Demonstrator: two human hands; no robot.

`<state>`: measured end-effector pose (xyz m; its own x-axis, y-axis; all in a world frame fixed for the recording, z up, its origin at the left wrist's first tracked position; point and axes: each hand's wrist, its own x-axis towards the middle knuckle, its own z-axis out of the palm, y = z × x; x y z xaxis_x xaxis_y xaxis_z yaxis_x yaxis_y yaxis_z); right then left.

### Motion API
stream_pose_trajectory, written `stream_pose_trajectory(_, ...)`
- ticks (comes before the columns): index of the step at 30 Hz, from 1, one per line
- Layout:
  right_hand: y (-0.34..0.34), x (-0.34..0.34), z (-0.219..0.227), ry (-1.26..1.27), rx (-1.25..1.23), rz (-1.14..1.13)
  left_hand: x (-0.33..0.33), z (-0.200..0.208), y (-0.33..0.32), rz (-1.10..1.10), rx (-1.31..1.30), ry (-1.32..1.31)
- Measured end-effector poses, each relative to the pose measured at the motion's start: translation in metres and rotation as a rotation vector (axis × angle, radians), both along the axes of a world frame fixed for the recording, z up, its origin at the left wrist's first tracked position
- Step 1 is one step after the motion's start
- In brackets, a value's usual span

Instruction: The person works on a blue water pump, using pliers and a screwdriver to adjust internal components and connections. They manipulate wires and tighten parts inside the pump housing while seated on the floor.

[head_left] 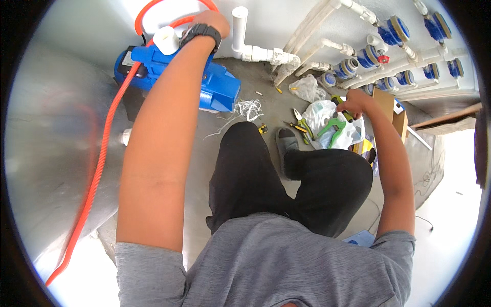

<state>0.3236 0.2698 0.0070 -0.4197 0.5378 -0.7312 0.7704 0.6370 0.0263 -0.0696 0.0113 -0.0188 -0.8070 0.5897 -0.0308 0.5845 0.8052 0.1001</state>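
My left hand point(212, 21), with a black watch at the wrist, reaches over a blue electric water pump point(217, 87). It is right beside an orange corrugated hose point(110, 120) that loops behind the pump; its fingers are hidden. A white pipe fitting point(166, 41) stands on top of the pump. On the right, my right hand point(357, 103) is above a white plastic bag point(319, 113), its fingers curled down at a green-and-black tool point(337, 101). What they grip is too small to tell. Green pipe cutters point(332, 132) lie on the bag, with pliers point(302, 123) beside it.
White pipes point(255, 53) and several blue water meters point(394, 30) line the wall. A cardboard box point(386, 105) stands beyond my right hand. White thread tape point(249, 110) lies tangled on the floor near my knee. A shiny metal tank point(56, 128) curves along the left.
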Motion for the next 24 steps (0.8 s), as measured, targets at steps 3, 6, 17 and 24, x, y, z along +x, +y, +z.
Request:
stream_pose_trajectory(3, 0.01, 0.022, -0.041, 0.162, -0.17, -0.183, 0.0, 0.011, -0.006, 0.018, 0.061, -0.067)
stream_pose_trajectory(6, 0.019, 0.046, -0.117, 0.117, -0.272, -0.144, 0.0, 0.032, -0.012, 0.062, 0.122, -0.133)
stream_pose_trajectory(17, 0.035, 0.096, -0.317, 0.075, -0.084, 0.453, 0.007, 0.04, -0.017, 0.193, 0.144, -0.259)
stream_pose_trajectory(24, 0.015, -0.058, -0.015, 0.827, -0.114, 0.305, 0.016, 0.04, -0.019, 0.167, 0.279, -0.17)
